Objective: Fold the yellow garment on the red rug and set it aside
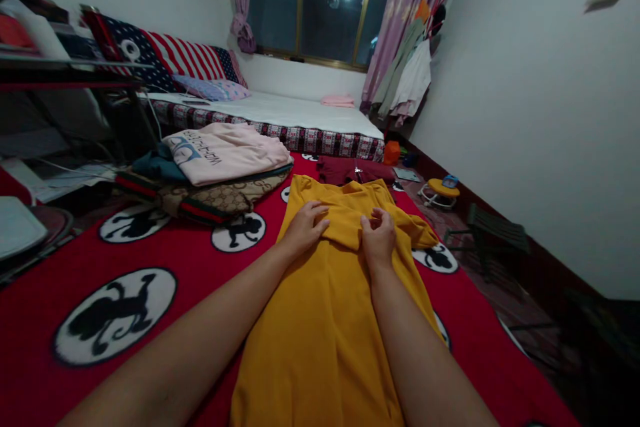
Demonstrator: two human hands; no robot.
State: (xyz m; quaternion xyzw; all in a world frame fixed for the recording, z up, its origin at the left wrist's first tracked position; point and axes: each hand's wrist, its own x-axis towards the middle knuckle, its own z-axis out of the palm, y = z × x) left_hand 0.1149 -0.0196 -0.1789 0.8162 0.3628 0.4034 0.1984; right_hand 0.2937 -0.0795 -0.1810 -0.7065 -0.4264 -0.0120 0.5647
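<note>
A mustard-yellow garment, apparently a dress or long top, lies stretched lengthwise on a red blanket. One sleeve-like piece of it is folded across its upper part, with a loose end sticking out at the right. My left hand rests on the left of this fold, fingers loosely bent and apart, touching the cloth. On the fold's right side is my right hand, thumb and fingers loosely curled with a gap between them. No cloth shows pinched in either hand.
The red blanket has round monkey prints. Folded clothes are stacked at left, and a maroon garment lies beyond the yellow one. A bed stands under the window. At right are a yellow stool and a dark folding stool.
</note>
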